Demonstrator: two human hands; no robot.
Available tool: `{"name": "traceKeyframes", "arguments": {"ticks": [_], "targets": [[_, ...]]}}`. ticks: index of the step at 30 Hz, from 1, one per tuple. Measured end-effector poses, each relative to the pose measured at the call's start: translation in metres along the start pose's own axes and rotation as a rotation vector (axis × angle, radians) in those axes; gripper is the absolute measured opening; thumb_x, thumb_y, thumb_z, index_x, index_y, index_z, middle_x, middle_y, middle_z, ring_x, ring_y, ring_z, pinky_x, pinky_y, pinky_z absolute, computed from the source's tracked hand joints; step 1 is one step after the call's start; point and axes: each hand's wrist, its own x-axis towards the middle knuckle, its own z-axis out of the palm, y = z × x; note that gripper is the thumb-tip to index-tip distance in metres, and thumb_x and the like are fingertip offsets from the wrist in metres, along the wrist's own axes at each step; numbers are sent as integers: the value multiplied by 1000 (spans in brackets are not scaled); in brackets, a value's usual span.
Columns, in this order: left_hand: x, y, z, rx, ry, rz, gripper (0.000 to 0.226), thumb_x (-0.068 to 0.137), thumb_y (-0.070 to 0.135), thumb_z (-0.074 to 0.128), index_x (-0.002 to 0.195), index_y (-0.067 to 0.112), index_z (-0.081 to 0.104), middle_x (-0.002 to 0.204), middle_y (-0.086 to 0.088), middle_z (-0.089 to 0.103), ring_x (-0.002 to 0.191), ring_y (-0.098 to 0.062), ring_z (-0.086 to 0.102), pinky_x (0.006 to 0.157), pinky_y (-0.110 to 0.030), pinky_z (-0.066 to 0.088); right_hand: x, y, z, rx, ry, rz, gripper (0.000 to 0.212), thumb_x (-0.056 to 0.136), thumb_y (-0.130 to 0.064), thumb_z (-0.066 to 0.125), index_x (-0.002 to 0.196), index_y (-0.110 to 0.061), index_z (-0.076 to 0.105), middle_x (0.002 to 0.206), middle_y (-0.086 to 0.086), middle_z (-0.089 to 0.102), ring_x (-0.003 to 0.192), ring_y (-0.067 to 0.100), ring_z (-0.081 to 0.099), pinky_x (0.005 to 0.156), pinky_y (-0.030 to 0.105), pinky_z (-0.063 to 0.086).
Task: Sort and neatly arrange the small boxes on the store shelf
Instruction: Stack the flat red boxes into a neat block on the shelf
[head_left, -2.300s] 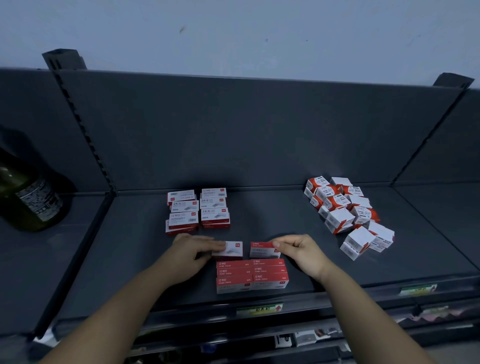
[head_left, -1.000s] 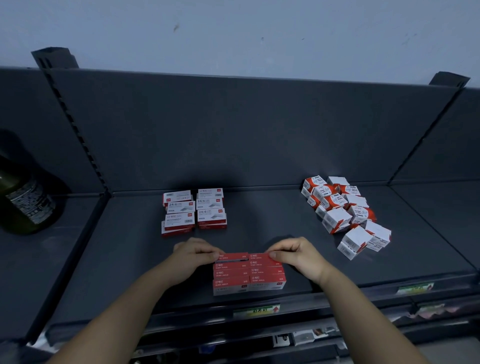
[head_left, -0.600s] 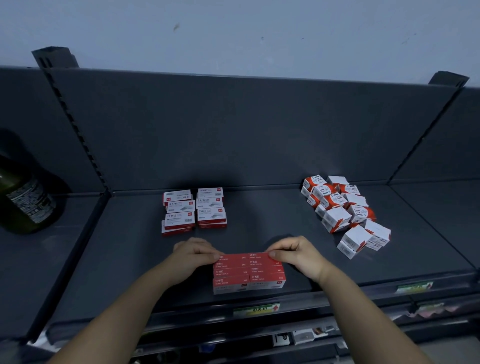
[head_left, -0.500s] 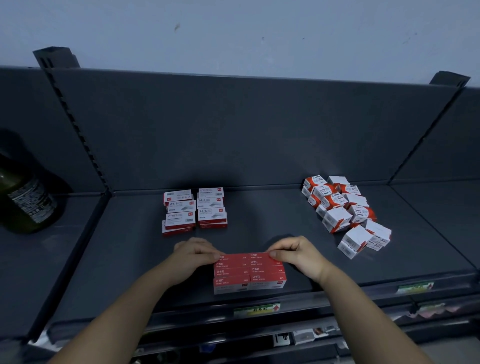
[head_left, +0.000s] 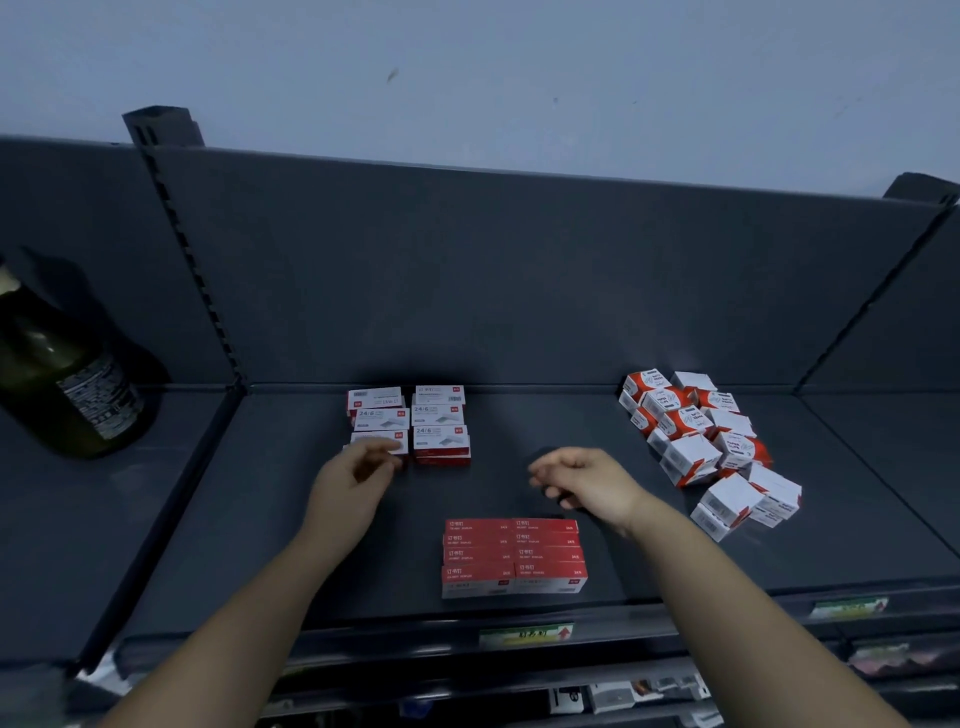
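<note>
A tidy block of red staple boxes (head_left: 514, 556) lies in two columns near the front edge of the dark shelf (head_left: 597, 587). Behind it on the left stand two stacks of white-and-red staple boxes (head_left: 410, 423). A loose heap of white-and-orange clip boxes (head_left: 711, 447) sits at the right. My left hand (head_left: 353, 483) hovers just in front of the white stacks, fingers loosely curled, holding nothing. My right hand (head_left: 582, 480) hangs above the shelf behind the red block, fingers relaxed and empty.
A dark green bottle (head_left: 67, 374) stands on the neighbouring shelf section at the left. The shelf's back panel (head_left: 519, 270) rises behind the boxes. A price label (head_left: 524, 634) is clipped to the front rail, and lower shelves show below.
Both hands have let go of the red block and lifted away from it, the left toward the white stacks, the right up and back. The red block stays in place.
</note>
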Motion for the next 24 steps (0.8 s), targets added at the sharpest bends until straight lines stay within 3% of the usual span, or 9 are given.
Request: {"name": "traceKeyframes", "arguments": {"ticks": [3, 6, 8, 10, 13, 18, 20, 24], "targets": [[15, 0, -16, 122, 150, 11, 21, 91, 4, 61, 104, 21, 61, 95, 1, 64, 83, -6, 58, 74, -17, 43, 17, -24, 19, -116, 0, 7, 10, 93, -20, 63, 100, -20, 70, 93, 1, 70, 72, 11, 56, 59, 23, 43], [35, -6, -28, 277, 75, -105, 27, 90, 18, 66, 115, 19, 55, 108, -2, 61, 91, -14, 58, 75, -24, 43, 30, -44, 44, -261, -5, 77, 25, 94, -35, 61, 108, -15, 68, 95, 3, 66, 74, 14, 56, 62, 27, 44], [44, -14, -32, 354, -24, -198, 44, 88, 30, 69, 124, 10, 53, 118, -5, 59, 101, -16, 57, 83, -26, 44, 36, -53, 59, -272, -26, 143, 39, 95, -43, 59, 116, -11, 63, 99, 4, 62, 80, 16, 56, 70, 30, 47], [49, -20, -34, 404, -84, -258, 58, 81, 49, 70, 123, 12, 54, 123, -6, 59, 107, -19, 58, 92, -34, 48, 40, -59, 71, -259, -22, 172, 44, 95, -47, 57, 117, -9, 60, 98, 6, 59, 84, 19, 56, 75, 32, 47], [51, -33, -32, 428, -63, -331, 81, 57, 80, 60, 119, 28, 59, 123, 0, 60, 107, -18, 60, 97, -47, 47, 48, -62, 83, -249, 2, 175, 38, 91, -54, 60, 104, -17, 57, 85, -2, 54, 75, 15, 51, 64, 26, 42], [40, -19, -19, 480, 43, -347, 55, 79, 61, 66, 126, 32, 58, 130, 1, 52, 115, -21, 55, 100, -45, 34, 59, -57, 91, -290, 71, 193, 39, 89, -51, 64, 96, -13, 61, 87, 1, 59, 79, 18, 57, 64, 27, 41], [40, -17, -19, 442, 42, -371, 52, 81, 55, 68, 126, 31, 57, 131, -1, 48, 116, -23, 54, 103, -44, 34, 59, -57, 91, -285, 71, 198, 30, 91, -43, 65, 90, -14, 59, 79, -2, 56, 71, 14, 54, 57, 25, 39], [42, -18, -24, 368, -3, -375, 52, 76, 55, 71, 121, 35, 56, 128, 4, 47, 113, -21, 55, 105, -49, 37, 55, -60, 84, -203, 46, 235, 18, 94, -30, 62, 96, -12, 60, 80, 0, 57, 67, 12, 51, 55, 25, 38]]}}
